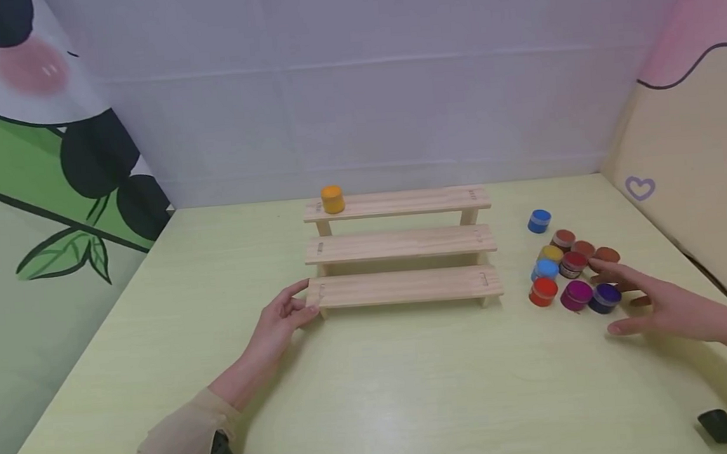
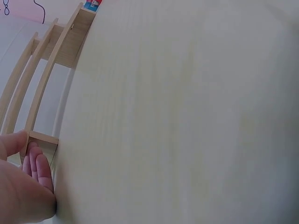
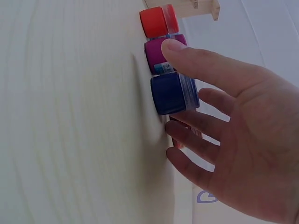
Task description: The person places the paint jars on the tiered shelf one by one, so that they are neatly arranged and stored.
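A three-step wooden rack (image 1: 406,287) stands in the middle of the table. My left hand (image 1: 284,317) holds the left end of its lowest step, and the left wrist view shows thumb and fingers on either side of the board end. On the top step, near its left end, is a yellow-orange paint jar (image 1: 333,199). To the right of the rack several small paint jars are grouped, among them a dark blue jar (image 3: 169,93), a purple jar (image 1: 576,296) and a red jar (image 1: 543,292). My right hand (image 1: 666,304) hovers beside the dark blue jar with fingers spread, holding nothing.
A blue jar (image 1: 539,221) sits slightly apart behind the group. Pale fabric (image 1: 381,113) closes off the back of the table (image 1: 400,393), and printed panels border both sides. The right-hand panel (image 1: 708,182) rises close behind my right hand.
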### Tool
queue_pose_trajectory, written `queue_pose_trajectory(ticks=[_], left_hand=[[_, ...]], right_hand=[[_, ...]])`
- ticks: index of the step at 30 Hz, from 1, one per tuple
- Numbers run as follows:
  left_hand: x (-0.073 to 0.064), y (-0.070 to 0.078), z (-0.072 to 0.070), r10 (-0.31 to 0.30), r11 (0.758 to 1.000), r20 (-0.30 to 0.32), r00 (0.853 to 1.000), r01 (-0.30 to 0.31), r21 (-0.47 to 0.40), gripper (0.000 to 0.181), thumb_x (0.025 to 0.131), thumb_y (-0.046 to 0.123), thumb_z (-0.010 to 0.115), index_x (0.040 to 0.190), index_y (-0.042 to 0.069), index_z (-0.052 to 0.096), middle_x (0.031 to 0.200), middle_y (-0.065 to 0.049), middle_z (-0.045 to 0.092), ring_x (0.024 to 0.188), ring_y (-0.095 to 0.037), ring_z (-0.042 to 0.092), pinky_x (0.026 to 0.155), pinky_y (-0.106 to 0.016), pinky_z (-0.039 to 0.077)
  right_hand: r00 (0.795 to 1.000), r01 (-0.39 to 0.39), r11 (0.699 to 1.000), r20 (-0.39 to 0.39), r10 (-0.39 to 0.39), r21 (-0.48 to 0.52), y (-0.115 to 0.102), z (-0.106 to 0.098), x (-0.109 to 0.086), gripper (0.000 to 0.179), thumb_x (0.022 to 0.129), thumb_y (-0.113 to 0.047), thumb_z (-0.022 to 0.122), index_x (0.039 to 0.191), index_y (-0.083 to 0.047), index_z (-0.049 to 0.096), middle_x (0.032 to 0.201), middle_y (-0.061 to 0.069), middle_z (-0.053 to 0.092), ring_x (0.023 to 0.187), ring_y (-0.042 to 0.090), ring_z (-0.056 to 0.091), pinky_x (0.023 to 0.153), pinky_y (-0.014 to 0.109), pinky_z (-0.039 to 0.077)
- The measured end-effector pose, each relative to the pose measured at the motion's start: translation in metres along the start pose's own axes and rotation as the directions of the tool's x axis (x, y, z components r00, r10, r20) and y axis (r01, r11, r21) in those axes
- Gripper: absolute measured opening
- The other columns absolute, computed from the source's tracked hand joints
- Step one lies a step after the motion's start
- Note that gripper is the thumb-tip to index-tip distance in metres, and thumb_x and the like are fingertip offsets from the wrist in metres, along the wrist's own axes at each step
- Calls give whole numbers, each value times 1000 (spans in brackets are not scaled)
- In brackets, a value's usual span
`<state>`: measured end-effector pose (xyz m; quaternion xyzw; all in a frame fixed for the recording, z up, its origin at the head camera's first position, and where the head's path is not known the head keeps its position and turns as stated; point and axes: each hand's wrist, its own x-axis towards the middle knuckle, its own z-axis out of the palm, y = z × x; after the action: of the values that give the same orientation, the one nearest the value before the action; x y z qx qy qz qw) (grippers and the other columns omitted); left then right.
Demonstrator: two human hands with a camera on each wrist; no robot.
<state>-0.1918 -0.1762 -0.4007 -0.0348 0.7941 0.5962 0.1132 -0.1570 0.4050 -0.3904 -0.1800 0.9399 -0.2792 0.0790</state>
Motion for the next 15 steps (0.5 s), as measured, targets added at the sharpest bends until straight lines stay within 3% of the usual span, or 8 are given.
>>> queue_pose_trajectory(ticks=[4,15], left_hand=[[-1,0,0,5,1000,0,1000,-5,6,61,97,21,62,152,15,37,98,6,64,96,-8,58,100,-33,40],[0,0,-1,-4,1000,-1,1000,4,-7,59,97,20,62,151,17,39,98,6,63,96,-8,59,99,-31,41]], right_hand=[[1000,25,999,-7,-25,43,7,0,0,88,82,-17,79,155,-14,29,132,-40,34,113,-30,29,81,14,47],[1000,25,996,-14,-24,91,18,-3,2,59,88,-12,73,141,-10,49,128,-38,43,109,-25,41,82,10,48]])
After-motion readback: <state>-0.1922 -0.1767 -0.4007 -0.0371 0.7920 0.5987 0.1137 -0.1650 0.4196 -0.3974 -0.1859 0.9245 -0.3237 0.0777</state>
